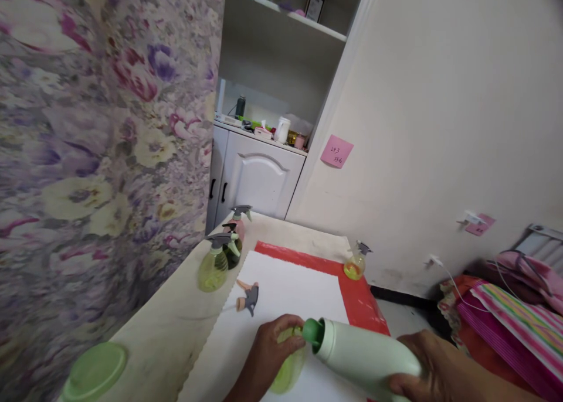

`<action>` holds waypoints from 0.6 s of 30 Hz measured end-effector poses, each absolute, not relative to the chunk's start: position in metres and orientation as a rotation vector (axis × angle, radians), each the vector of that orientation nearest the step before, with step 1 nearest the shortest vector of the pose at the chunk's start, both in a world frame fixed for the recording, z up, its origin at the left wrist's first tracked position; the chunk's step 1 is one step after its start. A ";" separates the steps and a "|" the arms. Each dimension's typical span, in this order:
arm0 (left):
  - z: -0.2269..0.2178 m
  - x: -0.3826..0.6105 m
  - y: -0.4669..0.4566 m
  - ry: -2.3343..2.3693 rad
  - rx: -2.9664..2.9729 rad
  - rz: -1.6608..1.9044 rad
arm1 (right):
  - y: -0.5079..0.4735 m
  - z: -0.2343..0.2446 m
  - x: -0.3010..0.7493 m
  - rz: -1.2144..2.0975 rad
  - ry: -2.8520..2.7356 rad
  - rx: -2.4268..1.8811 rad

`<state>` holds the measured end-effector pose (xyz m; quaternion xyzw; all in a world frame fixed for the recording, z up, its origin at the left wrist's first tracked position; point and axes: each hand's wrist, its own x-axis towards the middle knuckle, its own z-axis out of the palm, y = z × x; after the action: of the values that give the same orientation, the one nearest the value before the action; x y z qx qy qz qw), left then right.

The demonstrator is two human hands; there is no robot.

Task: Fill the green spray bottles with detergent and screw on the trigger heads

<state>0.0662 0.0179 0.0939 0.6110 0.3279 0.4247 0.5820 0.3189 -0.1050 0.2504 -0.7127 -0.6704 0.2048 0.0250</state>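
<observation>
My left hand (273, 350) is closed around the neck of a see-through yellow-green spray bottle (288, 372) that stands without its spray head on the white sheet. In my right hand (433, 367) lies a pale green flask (367, 350), gripped near its base and tilted with its mouth towards the bottle. A darker green rounded piece (312, 332) shows at the flask's mouth, by my left fingers. Whether it belongs to the flask or sits on the bottle, I cannot tell. A grey and tan spray head (248, 298) rests on the sheet beyond my left hand.
A yellow-green spray bottle (214, 268), a dark bottle (233, 251) and a pink spray bottle (238, 221) line the table's left side. One more, with yellow liquid (354, 267), stands on the red sheet (360, 302). A green lid (95, 370) lies at front left. Floral curtain (105, 156) hangs alongside.
</observation>
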 end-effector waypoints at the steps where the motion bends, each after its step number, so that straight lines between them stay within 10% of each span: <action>1: 0.094 0.066 0.018 0.769 1.427 0.989 | -0.105 0.252 0.318 0.633 -2.072 -2.209; 18: 0.092 0.067 0.017 0.767 1.420 0.990 | -0.103 0.252 0.320 0.591 -2.101 -2.215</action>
<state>0.0668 0.0171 0.0918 0.6084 0.3288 0.4243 0.5846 0.3203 -0.1034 0.2518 -0.7122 -0.6756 0.1900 0.0157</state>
